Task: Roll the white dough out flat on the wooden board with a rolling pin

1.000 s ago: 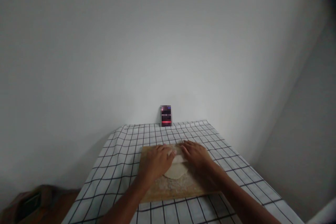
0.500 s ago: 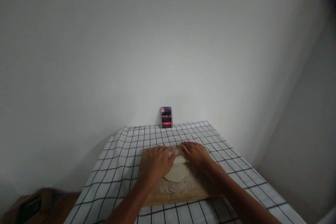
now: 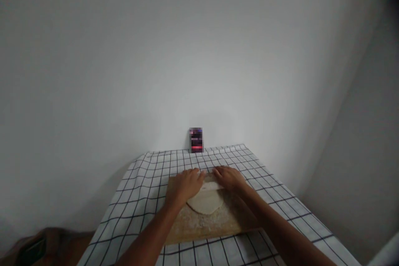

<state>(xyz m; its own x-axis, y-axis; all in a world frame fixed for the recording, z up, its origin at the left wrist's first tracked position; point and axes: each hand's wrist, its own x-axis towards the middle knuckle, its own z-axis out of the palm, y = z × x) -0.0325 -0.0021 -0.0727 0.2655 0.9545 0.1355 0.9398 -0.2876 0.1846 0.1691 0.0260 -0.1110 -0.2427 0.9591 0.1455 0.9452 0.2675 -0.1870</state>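
A flat, pale sheet of dough lies on a floured wooden board. Across its far part runs a pale, floury rolling pin, of which only the middle shows between my hands. My left hand is curled over the pin's left part, palm down. On the right part, my right hand bends its fingers over the pin in the same way. Both hands hide the pin's ends and the dough's far edge.
A white cloth with dark grid lines covers the table. At its far edge a small dark, blurred-out object stands against the white wall. A brown item sits low at the left.
Both hands have moved a little farther away from me with the rolling pin. More of the dough's near part shows. The view has shifted slightly.
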